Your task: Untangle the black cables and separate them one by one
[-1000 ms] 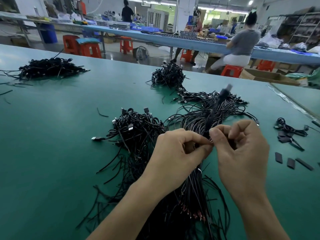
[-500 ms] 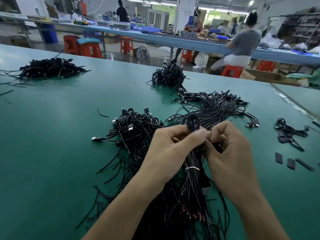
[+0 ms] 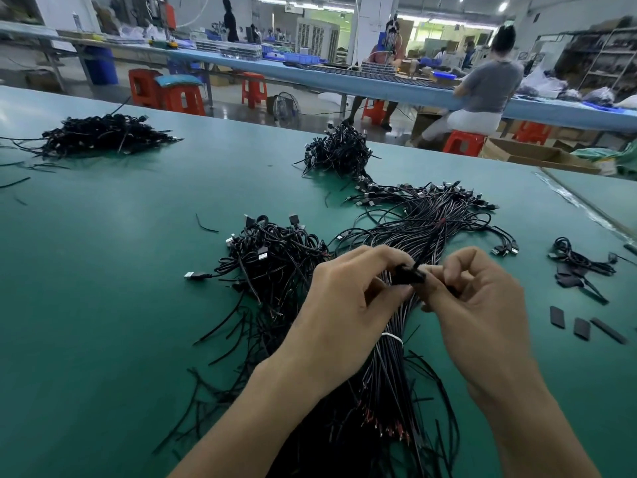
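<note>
A long bundle of black cables, tied with a white band, runs from the near edge toward a fanned mass of cables with USB plugs. Above the bundle, my left hand and my right hand meet fingertip to fingertip. Both pinch one small black piece, a cable end or short sleeve. A tangled heap of black cables lies just left of my left hand.
Two more cable heaps sit on the green table, at the far left and far centre. Short black sleeve pieces and a small cable bunch lie at right. Beyond the table, people work at a blue bench.
One second ago a black cable stood upright above my fingers; it then curled into a small loop. Now only a short black piece shows between my fingertips, and my hands sit slightly lower.
</note>
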The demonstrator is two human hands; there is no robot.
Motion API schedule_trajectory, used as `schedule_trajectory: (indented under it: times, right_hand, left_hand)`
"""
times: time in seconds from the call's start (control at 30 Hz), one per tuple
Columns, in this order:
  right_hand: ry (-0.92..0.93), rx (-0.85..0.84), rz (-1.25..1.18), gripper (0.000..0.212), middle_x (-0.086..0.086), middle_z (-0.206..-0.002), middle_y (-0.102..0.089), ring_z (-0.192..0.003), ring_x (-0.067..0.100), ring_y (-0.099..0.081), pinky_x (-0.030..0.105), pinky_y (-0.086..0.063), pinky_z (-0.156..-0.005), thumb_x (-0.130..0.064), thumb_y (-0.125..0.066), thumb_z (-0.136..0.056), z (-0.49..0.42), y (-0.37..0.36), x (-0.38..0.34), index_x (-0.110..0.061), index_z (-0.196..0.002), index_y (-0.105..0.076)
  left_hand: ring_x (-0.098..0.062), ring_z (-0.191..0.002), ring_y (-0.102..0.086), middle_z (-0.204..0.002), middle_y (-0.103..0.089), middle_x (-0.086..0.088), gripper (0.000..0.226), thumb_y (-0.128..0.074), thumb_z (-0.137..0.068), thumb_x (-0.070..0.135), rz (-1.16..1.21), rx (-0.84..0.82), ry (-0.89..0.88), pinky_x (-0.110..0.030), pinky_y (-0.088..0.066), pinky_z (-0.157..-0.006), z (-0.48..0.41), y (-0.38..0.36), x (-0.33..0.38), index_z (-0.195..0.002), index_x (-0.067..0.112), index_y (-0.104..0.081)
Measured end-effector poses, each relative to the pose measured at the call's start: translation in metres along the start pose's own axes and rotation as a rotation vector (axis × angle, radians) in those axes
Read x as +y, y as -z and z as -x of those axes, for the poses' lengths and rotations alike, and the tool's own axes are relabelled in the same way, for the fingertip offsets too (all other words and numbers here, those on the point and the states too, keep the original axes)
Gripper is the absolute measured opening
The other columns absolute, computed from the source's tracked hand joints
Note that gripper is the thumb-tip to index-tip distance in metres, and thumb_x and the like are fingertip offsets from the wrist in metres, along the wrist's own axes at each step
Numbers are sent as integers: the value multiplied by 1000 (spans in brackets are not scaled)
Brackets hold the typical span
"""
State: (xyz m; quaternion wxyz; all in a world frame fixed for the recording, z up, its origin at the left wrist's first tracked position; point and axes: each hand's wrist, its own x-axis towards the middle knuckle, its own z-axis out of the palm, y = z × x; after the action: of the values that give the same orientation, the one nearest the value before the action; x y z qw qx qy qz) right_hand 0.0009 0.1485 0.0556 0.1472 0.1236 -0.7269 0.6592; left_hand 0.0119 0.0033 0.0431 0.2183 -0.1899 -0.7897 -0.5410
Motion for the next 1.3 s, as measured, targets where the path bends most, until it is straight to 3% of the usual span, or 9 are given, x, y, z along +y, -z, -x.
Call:
schedule_trajectory:
  times: [0.17, 0.4, 0.6, 0.67, 0.8, 0.93, 1.07, 1.2, 1.3]
  right_hand:
    - [-70, 3, -74, 34, -10, -55, -60, -55, 1, -53, 13, -46, -53, 8, -63, -87, 0, 1, 3, -14, -72, -41]
    - [-105, -15, -145, 38, -6, -56, -58, -51, 2, -49, 12, -43, -49, 8, -68, -84, 1, -4, 3, -24, -68, -53]
    - [-124, -36, -136, 26, -2, -64, -69, -55, 1, -58, 11, -46, -53, 2, -72, -83, 2, -5, -1, -14, -77, -53]
    - [-150, -47, -111, 23, 2, -66, -68, -60, 8, -58, 16, -45, -54, -3, -74, -83, 2, -4, -1, -15, -79, -55]
    - [-193, -27, -50, 18, 19, -79, -70, -64, 19, -51, 28, -45, -60, -12, -75, -82, 3, 0, -3, -17, -80, -57]
    - [-202, -33, -42, 16, 9, -77, -75, -60, 4, -60, 17, -47, -59, -12, -72, -85, 2, 0, -5, -16, -82, -57]
    - [-223, -80, -33, 15, 5, -76, -75, -57, -1, -59, 16, -46, -58, -11, -70, -87, 3, -1, -6, -16, -81, -57]
    - [-251, -124, -11, 16, 4, -77, -75, -57, 4, -55, 28, -44, -64, -15, -69, -87, 5, -1, -7, -21, -79, -57]
    - [-264, -161, 14, 14, 3, -77, -75, -58, 2, -58, 28, -43, -67, -15, -68, -88, 6, -2, -6, -19, -80, -58]
  left_hand:
    - [-5, -80, -59, -98, -54, 9, 26, -74, -86, 4, -181, 52, -154, -17, -52, -71, 1, 0, -4, -106, 20, -72]
    - [-4, -59, -48, -69, -47, 20, 18, -60, -84, 11, -190, 62, -201, -12, -36, -56, 0, 1, -3, -99, 21, -64]
    - [-10, -70, -60, -81, -67, 7, 25, -64, -87, 1, -263, 53, -215, -24, -48, -63, -1, 6, -11, -105, 18, -67]
    - [-9, -70, -62, -82, -69, 5, 27, -65, -88, -1, -329, 100, -195, -15, -47, -63, -3, 10, -13, -107, 18, -69]
    - [5, -66, -57, -84, -65, 12, 35, -61, -91, -5, -418, 307, 48, -9, -49, -69, -12, 20, -21, -117, 18, -69]
    - [-15, -106, -59, -127, -63, -6, 57, -50, -90, -14, -579, 353, 237, -22, -41, -99, -28, 34, -32, -135, 20, -58]
    - [-30, -132, -41, -146, -46, -9, 50, -41, -98, 13, -843, 93, 579, -47, -36, -107, -47, 45, -57, -147, 17, -43]
    - [-29, -142, -30, -154, -38, -10, 55, -24, -100, 46, -787, -78, 771, -52, -24, -114, -53, 47, -79, -139, 17, -49]
    - [-22, -153, -12, -167, -14, -6, 71, -21, -98, 59, -850, -139, 785, -48, -10, -123, -53, 46, -88, -160, 24, -14]
